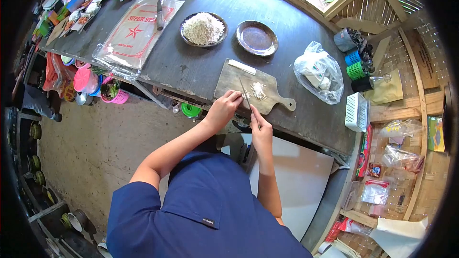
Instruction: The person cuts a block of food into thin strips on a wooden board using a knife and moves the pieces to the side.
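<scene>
A wooden cutting board [274, 84] with a handle lies near the counter's front edge. My right hand [261, 133] is closed around the handle of a knife [243, 87], whose blade points away from me over the board. Just left of the blade, my left hand [224, 110] presses curled fingers down on the board; what they hold is mostly hidden. Thin white strips [258, 91] are heaped right of the blade. Toward the board's far edge lies a whitish block [242, 67] of the same colour.
Beyond the board stand a bowl heaped with pale shreds [203, 28] and a dark plate [256, 38]. A clear plastic bag [319, 72] with pale contents sits to the right. Leftward, a second knife [160, 15] rests on a printed plastic pack [134, 33]. A white basket [356, 112] is at the right edge.
</scene>
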`<state>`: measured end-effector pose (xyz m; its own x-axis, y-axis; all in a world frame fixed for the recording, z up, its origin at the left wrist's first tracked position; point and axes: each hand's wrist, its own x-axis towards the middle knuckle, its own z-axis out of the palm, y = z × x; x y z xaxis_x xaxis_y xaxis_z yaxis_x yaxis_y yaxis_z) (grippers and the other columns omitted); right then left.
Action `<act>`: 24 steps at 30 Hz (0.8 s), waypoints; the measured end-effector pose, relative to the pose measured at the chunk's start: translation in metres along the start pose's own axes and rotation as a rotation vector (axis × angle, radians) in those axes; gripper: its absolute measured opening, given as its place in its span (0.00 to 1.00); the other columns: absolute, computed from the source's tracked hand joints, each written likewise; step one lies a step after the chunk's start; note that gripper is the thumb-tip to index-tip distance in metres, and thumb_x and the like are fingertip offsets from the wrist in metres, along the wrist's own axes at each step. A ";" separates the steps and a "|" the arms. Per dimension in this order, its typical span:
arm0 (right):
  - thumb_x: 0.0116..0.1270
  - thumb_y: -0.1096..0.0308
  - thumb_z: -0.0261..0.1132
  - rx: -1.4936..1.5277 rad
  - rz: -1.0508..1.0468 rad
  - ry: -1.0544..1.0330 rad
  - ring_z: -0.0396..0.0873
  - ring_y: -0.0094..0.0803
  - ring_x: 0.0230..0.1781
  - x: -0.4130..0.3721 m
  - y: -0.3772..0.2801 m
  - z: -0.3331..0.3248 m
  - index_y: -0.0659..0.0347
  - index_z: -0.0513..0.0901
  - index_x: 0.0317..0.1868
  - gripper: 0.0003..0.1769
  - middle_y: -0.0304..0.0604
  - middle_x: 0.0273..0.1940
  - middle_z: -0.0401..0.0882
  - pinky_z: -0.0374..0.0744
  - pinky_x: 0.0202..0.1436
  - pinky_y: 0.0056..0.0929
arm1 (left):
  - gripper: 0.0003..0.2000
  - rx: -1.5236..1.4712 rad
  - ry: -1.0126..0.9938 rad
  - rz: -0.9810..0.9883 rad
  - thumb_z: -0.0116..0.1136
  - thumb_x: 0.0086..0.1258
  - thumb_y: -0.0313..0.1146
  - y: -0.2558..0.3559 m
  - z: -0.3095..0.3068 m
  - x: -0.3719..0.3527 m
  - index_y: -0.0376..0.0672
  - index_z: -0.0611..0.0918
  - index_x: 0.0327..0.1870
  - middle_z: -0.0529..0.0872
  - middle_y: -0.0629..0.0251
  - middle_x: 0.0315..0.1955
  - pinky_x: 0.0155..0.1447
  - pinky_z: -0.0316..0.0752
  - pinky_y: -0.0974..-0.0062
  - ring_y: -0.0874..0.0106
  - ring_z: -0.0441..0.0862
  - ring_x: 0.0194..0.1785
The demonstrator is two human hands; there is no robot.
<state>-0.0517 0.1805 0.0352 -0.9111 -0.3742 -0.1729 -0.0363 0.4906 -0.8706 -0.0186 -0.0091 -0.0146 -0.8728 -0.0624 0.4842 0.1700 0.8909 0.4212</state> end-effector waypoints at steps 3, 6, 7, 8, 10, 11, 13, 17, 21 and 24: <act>0.87 0.59 0.63 0.001 0.000 0.004 0.91 0.39 0.61 -0.009 0.008 -0.002 0.48 0.86 0.74 0.20 0.58 0.62 0.91 0.82 0.67 0.34 | 0.16 0.005 0.009 0.018 0.63 0.66 0.24 0.002 0.000 -0.001 0.33 0.88 0.55 0.86 0.59 0.58 0.67 0.84 0.65 0.59 0.84 0.64; 0.87 0.59 0.63 0.000 0.012 0.015 0.91 0.39 0.62 0.000 0.011 0.007 0.47 0.86 0.74 0.20 0.59 0.61 0.91 0.82 0.66 0.35 | 0.18 0.002 -0.007 -0.005 0.61 0.66 0.24 0.005 -0.002 0.000 0.32 0.88 0.56 0.86 0.57 0.59 0.69 0.82 0.67 0.60 0.83 0.65; 0.88 0.58 0.62 -0.013 0.020 0.008 0.92 0.40 0.60 0.004 0.008 0.008 0.47 0.86 0.74 0.20 0.60 0.60 0.91 0.82 0.65 0.35 | 0.18 -0.003 -0.014 -0.001 0.61 0.66 0.24 0.007 -0.001 -0.002 0.32 0.88 0.56 0.86 0.57 0.59 0.69 0.82 0.67 0.60 0.83 0.65; 0.88 0.58 0.62 -0.009 0.022 0.014 0.92 0.40 0.60 0.003 0.008 0.006 0.47 0.86 0.74 0.20 0.60 0.60 0.91 0.82 0.65 0.35 | 0.18 -0.005 -0.025 -0.007 0.62 0.66 0.24 0.007 -0.001 -0.002 0.32 0.88 0.57 0.86 0.58 0.59 0.70 0.82 0.67 0.60 0.83 0.65; 0.88 0.59 0.63 -0.029 0.001 0.027 0.92 0.35 0.56 0.004 -0.005 0.002 0.47 0.86 0.74 0.20 0.61 0.56 0.92 0.82 0.62 0.34 | 0.18 0.004 -0.026 -0.008 0.62 0.66 0.24 0.002 -0.001 0.001 0.32 0.88 0.57 0.85 0.58 0.59 0.70 0.82 0.68 0.60 0.82 0.65; 0.87 0.60 0.63 -0.033 0.120 -0.017 0.91 0.28 0.52 -0.001 -0.011 -0.004 0.48 0.86 0.74 0.20 0.59 0.52 0.93 0.83 0.60 0.32 | 0.18 0.007 -0.018 0.010 0.62 0.65 0.24 0.000 0.001 0.000 0.32 0.88 0.57 0.85 0.58 0.59 0.70 0.82 0.68 0.60 0.82 0.65; 0.87 0.61 0.64 -0.017 0.063 -0.016 0.89 0.26 0.51 -0.008 0.003 -0.003 0.49 0.86 0.74 0.20 0.58 0.51 0.93 0.83 0.59 0.32 | 0.18 0.015 -0.009 0.027 0.62 0.65 0.24 0.001 0.000 -0.001 0.32 0.88 0.57 0.86 0.57 0.59 0.71 0.81 0.68 0.60 0.82 0.66; 0.88 0.60 0.63 0.013 0.012 -0.012 0.91 0.31 0.56 0.001 0.011 0.005 0.51 0.85 0.75 0.21 0.59 0.56 0.93 0.82 0.63 0.32 | 0.18 0.012 -0.014 0.023 0.62 0.65 0.24 0.004 -0.001 -0.001 0.31 0.88 0.57 0.86 0.57 0.58 0.71 0.81 0.68 0.60 0.82 0.66; 0.88 0.58 0.63 0.014 -0.002 -0.008 0.90 0.39 0.64 0.004 -0.001 0.002 0.52 0.85 0.74 0.21 0.59 0.62 0.90 0.81 0.67 0.33 | 0.18 0.004 -0.008 0.016 0.61 0.66 0.24 0.001 0.001 0.000 0.31 0.88 0.57 0.86 0.57 0.58 0.70 0.81 0.67 0.60 0.83 0.65; 0.88 0.58 0.62 -0.012 -0.033 -0.009 0.90 0.38 0.65 -0.005 0.009 0.001 0.51 0.85 0.74 0.21 0.58 0.62 0.91 0.81 0.67 0.34 | 0.18 -0.004 0.006 0.009 0.61 0.66 0.24 0.002 -0.002 0.000 0.31 0.88 0.56 0.86 0.57 0.58 0.70 0.81 0.67 0.60 0.83 0.65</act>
<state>-0.0472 0.1854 0.0277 -0.9055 -0.3975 -0.1486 -0.0710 0.4872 -0.8704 -0.0169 -0.0079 -0.0122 -0.8684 -0.0566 0.4927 0.1799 0.8898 0.4194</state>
